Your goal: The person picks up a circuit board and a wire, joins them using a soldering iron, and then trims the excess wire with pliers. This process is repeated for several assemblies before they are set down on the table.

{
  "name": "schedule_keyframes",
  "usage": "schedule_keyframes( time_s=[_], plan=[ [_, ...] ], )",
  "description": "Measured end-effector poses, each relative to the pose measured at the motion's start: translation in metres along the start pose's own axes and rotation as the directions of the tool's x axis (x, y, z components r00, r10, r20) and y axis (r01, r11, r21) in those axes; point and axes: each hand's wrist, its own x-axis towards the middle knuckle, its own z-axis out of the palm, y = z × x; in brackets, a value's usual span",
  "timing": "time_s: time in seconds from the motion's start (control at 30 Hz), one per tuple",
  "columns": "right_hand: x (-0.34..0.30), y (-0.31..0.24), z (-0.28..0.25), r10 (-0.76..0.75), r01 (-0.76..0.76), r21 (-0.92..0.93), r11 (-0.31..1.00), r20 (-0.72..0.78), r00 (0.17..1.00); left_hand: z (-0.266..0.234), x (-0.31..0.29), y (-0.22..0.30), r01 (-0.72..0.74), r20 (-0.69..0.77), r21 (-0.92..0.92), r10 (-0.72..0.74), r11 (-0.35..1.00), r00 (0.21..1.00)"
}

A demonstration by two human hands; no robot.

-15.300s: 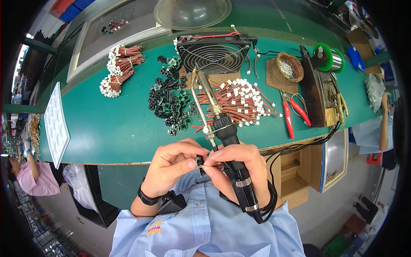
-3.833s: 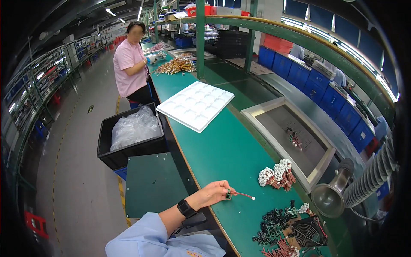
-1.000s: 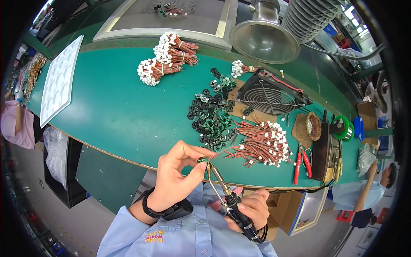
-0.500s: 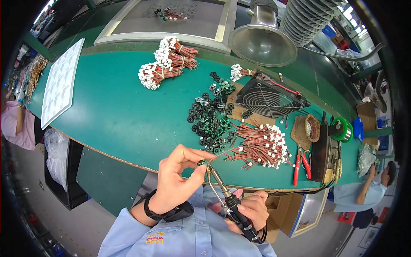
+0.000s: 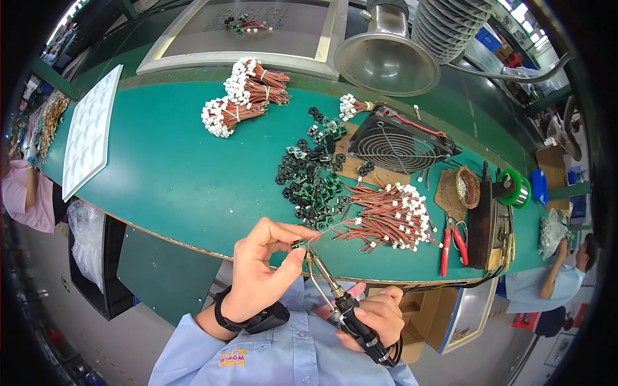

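Observation:
My left hand (image 5: 262, 273) pinches a small green and black circuit board (image 5: 298, 244) between thumb and fingertips, just off the table's near edge. A red wire (image 5: 329, 229) runs from this board toward the wire pile. In my right hand (image 5: 381, 318) is a black-handled soldering iron (image 5: 353, 310), its fingers wrapped round the grip. The iron slants up and left, with a thin metal tube along its shaft. Its tip is at the board beside my left thumb; whether they touch is too small to tell.
A heap of black and green boards (image 5: 312, 183) lies ahead, beside loose red-black wires with white connectors (image 5: 393, 217). Bundled wires (image 5: 248, 93), a fan (image 5: 405, 141), red-handled pliers (image 5: 445, 248), a green solder spool (image 5: 515, 188) and a metal extraction hood (image 5: 386, 64) surround them. Co-workers sit at both sides.
The view has shifted slightly, so the bench things appear a little further left. My hands keep the same holds, with the iron's tip still at the board.

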Motion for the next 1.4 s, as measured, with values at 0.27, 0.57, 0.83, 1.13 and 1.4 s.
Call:
schedule_keyframes(
  time_s=[0.27, 0.57, 0.83, 1.13, 1.4],
  plan=[
    [-0.005, 0.008, -0.001, 0.01, -0.01, -0.005, 1.0, -0.068, 0.998, 0.002, 0.004, -0.002, -0.013, -0.003, 0.024, 0.013, 1.0, 1.0],
    [-0.009, 0.055, -0.033, 0.294, -0.446, -0.107, 0.889, -0.612, 0.734, 0.001, 0.007, 0.003, 0.221, 0.037, -0.186, -0.218, 0.957, 0.975],
    [0.009, 0.085, -0.037, 0.355, -0.562, -0.243, 0.791, -0.566, 0.744, 0.003, 0.004, -0.002, 0.204, -0.016, -0.089, -0.206, 0.975, 0.978],
    [0.006, 0.079, -0.003, 0.094, -0.372, -0.532, 0.761, -0.477, 0.874, -0.001, -0.009, -0.007, 0.252, 0.195, -0.085, -0.232, 0.964, 0.953],
    [0.0, 0.079, -0.011, 0.087, -0.308, -0.558, 0.77, -0.387, 0.918, 0.014, -0.006, -0.011, 0.234, 0.236, -0.091, -0.208, 0.968, 0.949]
  ],
)
